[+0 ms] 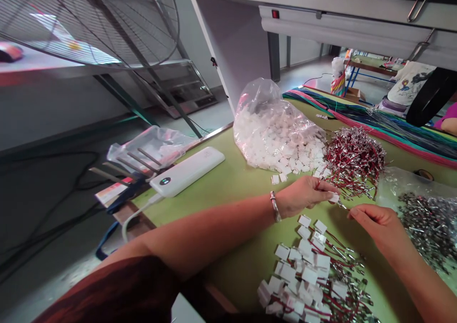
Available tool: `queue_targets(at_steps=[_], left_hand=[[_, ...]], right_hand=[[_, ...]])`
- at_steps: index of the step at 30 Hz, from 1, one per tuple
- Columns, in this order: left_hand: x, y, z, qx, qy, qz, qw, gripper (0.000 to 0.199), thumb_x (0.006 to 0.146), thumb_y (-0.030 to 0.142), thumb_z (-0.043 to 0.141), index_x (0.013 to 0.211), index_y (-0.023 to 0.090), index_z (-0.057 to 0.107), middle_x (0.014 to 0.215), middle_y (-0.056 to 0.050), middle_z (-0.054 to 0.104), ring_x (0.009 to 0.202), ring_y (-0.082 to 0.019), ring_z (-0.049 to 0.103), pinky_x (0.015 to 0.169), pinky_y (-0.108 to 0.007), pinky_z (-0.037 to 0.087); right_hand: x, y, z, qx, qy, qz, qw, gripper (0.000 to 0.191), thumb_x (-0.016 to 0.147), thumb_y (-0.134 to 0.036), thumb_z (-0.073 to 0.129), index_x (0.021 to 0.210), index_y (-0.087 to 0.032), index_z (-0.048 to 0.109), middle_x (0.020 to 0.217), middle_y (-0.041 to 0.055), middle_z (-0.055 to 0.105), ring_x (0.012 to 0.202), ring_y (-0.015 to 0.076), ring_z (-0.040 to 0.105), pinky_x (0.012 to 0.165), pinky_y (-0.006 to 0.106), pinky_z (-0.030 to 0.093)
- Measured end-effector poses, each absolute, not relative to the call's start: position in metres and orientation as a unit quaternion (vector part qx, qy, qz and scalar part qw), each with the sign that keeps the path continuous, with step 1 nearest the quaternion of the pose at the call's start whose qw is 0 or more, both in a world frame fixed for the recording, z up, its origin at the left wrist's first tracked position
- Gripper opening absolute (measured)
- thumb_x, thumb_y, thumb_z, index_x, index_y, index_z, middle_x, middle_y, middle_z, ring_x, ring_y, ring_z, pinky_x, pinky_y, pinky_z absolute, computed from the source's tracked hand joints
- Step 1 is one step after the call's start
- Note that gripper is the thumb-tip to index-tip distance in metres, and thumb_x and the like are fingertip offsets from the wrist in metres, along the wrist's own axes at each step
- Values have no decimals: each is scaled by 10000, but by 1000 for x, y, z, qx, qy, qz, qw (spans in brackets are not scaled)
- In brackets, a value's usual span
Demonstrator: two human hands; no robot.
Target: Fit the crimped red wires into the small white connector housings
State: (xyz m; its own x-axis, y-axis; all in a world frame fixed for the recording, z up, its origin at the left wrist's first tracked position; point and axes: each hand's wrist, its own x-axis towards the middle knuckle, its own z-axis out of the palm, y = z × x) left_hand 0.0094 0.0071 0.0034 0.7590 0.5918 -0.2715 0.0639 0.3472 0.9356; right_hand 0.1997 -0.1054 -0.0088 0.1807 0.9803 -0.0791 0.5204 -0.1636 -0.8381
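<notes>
My left hand (306, 195) pinches a small white plastic connector housing (334, 198) between thumb and fingers. Just to its right, my right hand (374, 223) is closed on a short wire with a metal terminal (342, 205), whose end points at the housing. Whether the terminal is inside the housing I cannot tell. Below both hands lies a pile of white housings with red wires (309, 275) attached. Beyond them sits a heap of short red wires with metal terminals (353, 156). Loose white housings spill from a clear plastic bag (262, 94) behind my left hand.
A clear bag of small dark metal parts (428, 228) lies at the right. Bundled long coloured wires (374, 118) run along the back. A white power bank (193, 171) with a cable is on the left table edge, near a crumpled bag (153, 144). A fan (89, 23) stands at upper left.
</notes>
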Motion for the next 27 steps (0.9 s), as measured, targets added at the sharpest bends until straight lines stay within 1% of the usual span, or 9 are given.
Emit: queue_targets(at_steps=[2,4,7,11,16,19,21,24,27], left_hand=[[9,7,4,535,308,175,767,160,757,201,661,885,108,683,481,85,361,440,-47,182,462,-277,74],[9,7,5,516,311,175,779,122,730,186,675,826,116,653,530,58,468,442,-41,227,458,-274,76],[10,7,4,487,294,150,809,112,728,178,659,800,131,587,660,-5,616,434,-29,252,453,-267,68],[11,7,4,467,304,166,814,147,762,169,618,893,138,562,613,16,587,399,-19,225,445,-260,50],[11,5,5,473,299,165,812,366,798,177,576,1161,151,550,733,-20,647,396,-20,224,434,-258,59],[11,4,6,475,301,149,813,285,796,180,564,1069,126,624,583,22,571,388,-28,197,433,-265,52],[12,3,6,473,310,150,811,217,786,172,567,982,117,639,544,28,550,385,-29,197,432,-268,44],[11,4,5,474,299,151,814,175,780,170,569,949,132,597,664,-22,656,379,-20,190,429,-267,37],[10,4,2,484,272,155,817,170,792,200,589,950,152,551,726,-41,693,369,-16,189,419,-258,46]], right_hand=[[200,-106,-7,-687,-544,335,346,339,798,-511,569,720,-219,722,711,23,690,703,191,594,642,289,471],[200,-106,-4,-682,-548,331,353,336,809,-505,558,736,-216,713,719,21,682,721,189,592,658,287,466],[195,-107,0,-672,-564,325,353,323,839,-491,523,761,-218,675,652,-1,626,636,159,544,587,261,426],[185,-109,2,-650,-594,363,305,318,904,-453,432,750,-221,585,475,-57,454,472,116,392,489,236,321],[179,-108,-3,-649,-592,380,289,318,898,-435,436,706,-208,552,515,-69,322,481,100,294,449,225,231],[180,-108,-3,-655,-580,383,298,323,900,-429,432,705,-203,556,534,-65,294,488,98,270,438,226,210],[181,-108,-2,-661,-573,373,308,329,906,-427,422,715,-202,568,530,-63,298,485,100,271,432,228,210],[182,-108,0,-671,-577,341,316,329,902,-428,424,713,-205,575,522,-57,323,481,105,297,432,231,228],[182,-108,0,-690,-587,281,317,331,894,-429,428,669,-213,539,513,-52,348,482,111,334,447,235,254]])
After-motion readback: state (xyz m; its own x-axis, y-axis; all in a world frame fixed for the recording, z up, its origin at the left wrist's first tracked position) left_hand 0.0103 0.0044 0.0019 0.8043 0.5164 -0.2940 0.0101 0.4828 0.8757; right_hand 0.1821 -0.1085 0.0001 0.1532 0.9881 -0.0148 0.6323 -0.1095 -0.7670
